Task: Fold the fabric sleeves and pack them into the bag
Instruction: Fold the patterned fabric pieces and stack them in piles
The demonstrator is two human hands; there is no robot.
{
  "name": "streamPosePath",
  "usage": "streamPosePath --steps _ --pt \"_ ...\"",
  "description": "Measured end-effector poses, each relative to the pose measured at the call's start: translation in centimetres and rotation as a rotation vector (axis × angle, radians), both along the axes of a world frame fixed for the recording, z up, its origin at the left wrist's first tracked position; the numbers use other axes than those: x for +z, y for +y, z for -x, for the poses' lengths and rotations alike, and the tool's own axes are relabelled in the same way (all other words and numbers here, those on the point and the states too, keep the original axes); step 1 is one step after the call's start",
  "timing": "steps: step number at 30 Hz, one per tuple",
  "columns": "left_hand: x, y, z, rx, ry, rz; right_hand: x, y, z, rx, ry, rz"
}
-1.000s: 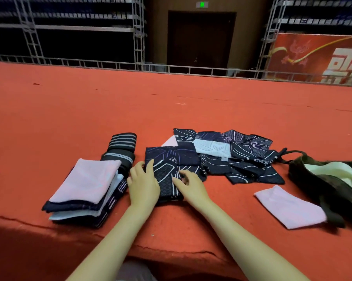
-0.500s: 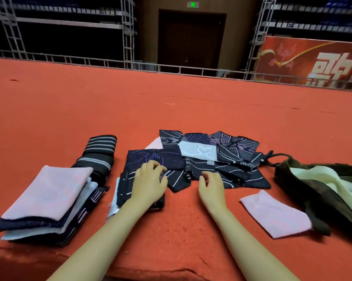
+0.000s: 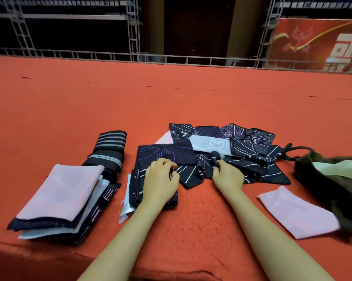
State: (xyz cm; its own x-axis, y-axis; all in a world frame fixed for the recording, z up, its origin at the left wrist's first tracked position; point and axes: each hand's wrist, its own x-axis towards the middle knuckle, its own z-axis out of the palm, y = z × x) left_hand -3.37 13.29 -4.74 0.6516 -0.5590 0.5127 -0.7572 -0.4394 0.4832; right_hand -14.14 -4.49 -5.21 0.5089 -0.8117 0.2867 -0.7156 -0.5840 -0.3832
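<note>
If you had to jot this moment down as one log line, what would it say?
step: folding | left hand: rests on folded dark sleeve | right hand: pinches next dark sleeve | bag: open, right

bag [image 3: 321,179]: cut off by the right edge; its contents beyond the pale lining cannot be told
pink sleeve [image 3: 165,138]: mostly hidden under the dark pile [image 3: 231,151]
left hand [image 3: 161,181]: fingertips curled out of sight on the folded dark sleeve [image 3: 150,157]
banner [image 3: 321,43]: cropped at right, lettering incomplete
</note>
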Motion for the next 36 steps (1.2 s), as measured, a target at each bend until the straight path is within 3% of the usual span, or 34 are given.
streamPosePath --steps 3,7,10,13,16,22,25,28,32,36 --pt "0.0 -0.1 0.1 0.013 -0.016 -0.002 -0.5 1.3 1.2 0.147 -0.233 -0.06" --pt "0.1 0.0 0.2 0.023 -0.034 -0.023 0.1 0.6 4.0 0.07 -0.568 -0.065" --pt "0.4 -0.2 0.1 0.025 -0.054 -0.105 -0.4 -1.1 6.7 -0.009 -0.637 -0.121" --pt "1.6 -1.3 0.2 0.065 -0.202 -0.347 -0.6 -2.4 7.6 -0.093 -0.69 -0.232" --pt "3.3 -3.1 1.7 0.032 -0.286 -0.32 -0.6 -3.6 7.4 -0.05 -0.68 -0.338" --pt "2.9 -8.3 5.7 -0.116 0.086 -0.205 -0.1 -6.0 8.9 0.116 -0.84 -0.651" --pt "0.6 -10.0 5.4 -0.058 0.146 -0.248 -0.5 -6.8 9.5 0.123 -1.07 -0.755" --pt "-1.5 -10.5 5.1 -0.018 0.157 -0.25 -0.4 -7.3 9.5 0.063 -1.178 -0.713" --pt "-2.4 -10.7 4.6 0.037 0.204 -0.185 -0.1 -8.1 8.9 0.033 -1.147 -0.582" --pt "-2.8 -10.8 4.0 0.067 0.16 -0.27 -0.5 -8.5 8.8 0.003 -1.129 -0.528"
